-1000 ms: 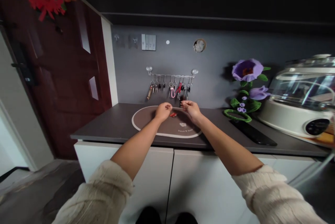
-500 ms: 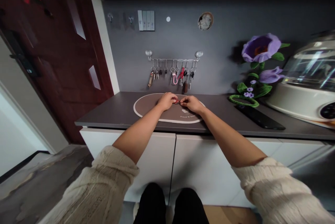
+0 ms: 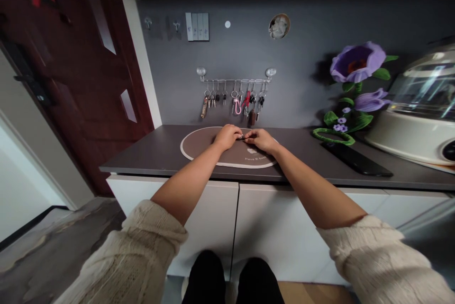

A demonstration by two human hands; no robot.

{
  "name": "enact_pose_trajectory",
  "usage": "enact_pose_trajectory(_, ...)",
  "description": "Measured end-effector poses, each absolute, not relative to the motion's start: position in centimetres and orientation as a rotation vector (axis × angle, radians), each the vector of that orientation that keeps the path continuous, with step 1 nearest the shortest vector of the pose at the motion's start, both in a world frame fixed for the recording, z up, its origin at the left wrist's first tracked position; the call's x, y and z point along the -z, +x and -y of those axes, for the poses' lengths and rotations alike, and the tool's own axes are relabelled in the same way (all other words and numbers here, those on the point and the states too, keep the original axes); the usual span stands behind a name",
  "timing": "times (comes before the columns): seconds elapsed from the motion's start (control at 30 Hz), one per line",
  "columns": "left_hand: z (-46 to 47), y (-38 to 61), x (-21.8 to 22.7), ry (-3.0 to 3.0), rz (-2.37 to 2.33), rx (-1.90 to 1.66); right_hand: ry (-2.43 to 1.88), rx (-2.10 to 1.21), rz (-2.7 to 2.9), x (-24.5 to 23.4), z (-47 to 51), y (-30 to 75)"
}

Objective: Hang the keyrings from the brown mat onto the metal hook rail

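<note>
Nearest are the cream knitted sleeves (image 3: 142,242), with both bare forearms reaching over the white cabinet doors (image 3: 270,228) to the dark grey counter (image 3: 149,157). On it lies a brown oval mat with a pale border (image 3: 199,145), and above it the left hand (image 3: 226,135) and right hand (image 3: 261,139) meet. The fingers of both are pinched together on a small metal thing (image 3: 242,137) between them, just above the mat and too small to make out. Well to the right lie a flat black slab (image 3: 355,159), a purple knitted flower (image 3: 357,62) and a white appliance with a clear lid (image 3: 415,124). On the grey wall straight behind the hands hangs a chrome rail of keys (image 3: 234,98). A dark red door (image 3: 71,81) stands to the left.
</note>
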State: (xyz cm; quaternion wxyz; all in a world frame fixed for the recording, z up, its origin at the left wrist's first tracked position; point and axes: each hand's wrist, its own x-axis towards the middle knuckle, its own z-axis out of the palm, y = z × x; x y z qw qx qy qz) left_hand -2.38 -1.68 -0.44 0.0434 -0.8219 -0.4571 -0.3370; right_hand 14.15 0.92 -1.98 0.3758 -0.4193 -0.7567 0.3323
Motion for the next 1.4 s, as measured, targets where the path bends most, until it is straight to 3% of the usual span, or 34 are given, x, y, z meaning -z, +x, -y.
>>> enact_pose_trajectory(0.33, 1.3, -1.8, 0.7, -2.553, 1.578, 1.919, -0.937, -0.933, 1.782, 0.7, 0.6, 13.4)
enact_pose_trajectory(0.63, 1.5, -1.7, 0.5, -2.514, 1.507, 2.498, -0.854, -0.959, 1.678, -0.2, 1.2, 13.2)
enact_pose_trajectory(0.9, 1.1, -1.8, 0.7, -2.523, 1.436, 2.729, -0.77, -0.97, 1.67, -0.2, 1.0, 13.2)
enact_pose_trajectory(1.4, 1.4, -1.6, 0.5, -2.57, 1.586, 2.66, -0.643, -1.049, 1.579, 0.0, 0.9, 13.3)
